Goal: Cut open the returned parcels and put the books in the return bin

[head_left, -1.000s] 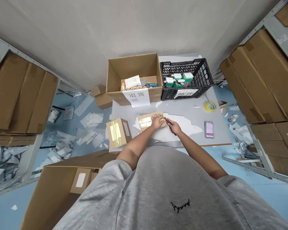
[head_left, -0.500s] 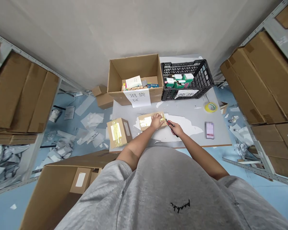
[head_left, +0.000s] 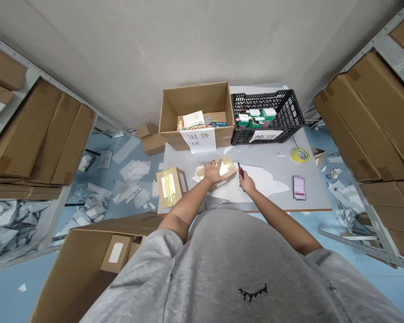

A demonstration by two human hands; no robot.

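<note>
Change: a second ago the left hand (head_left: 212,172) sat on the 3 o'clock end of the small parcel (head_left: 225,172), almost touching the cutter (head_left: 240,170). Now it lies over the 9 o'clock end and the parcel sits skewed on the surface (head_left: 283,168).
Change, tool: the cutter was slanted in toward the parcel; now it points to 12 o'clock, just beside the parcel's 3 o'clock edge.
Meaning: my read is that the parcel was turned under the palm, so its shiny yellow tape patch (head_left: 226,169) is bare on the cutter side.
Left hand pose: palm down, fingers spread flat on the parcel top, pressing and not wrapped round it; forearm comes in from 7 o'clock.
Right hand pose: right hand (head_left: 248,183) is closed round the cutter's handle, knuckles up, low over the surface; forearm comes in from 5 o'clock.
Contact: too small to tell whether the cutter tip touches the parcel, probably just apart.
Parcel place: mid-surface, at 12 o'clock from the person's body.
Around: second parcel (head_left: 171,186) at 9 o'clock, open carton (head_left: 197,101) at 12, black crate (head_left: 291,117) at 1, tape roll (head_left: 300,155) at 2, phone (head_left: 299,187) at 4.
</note>
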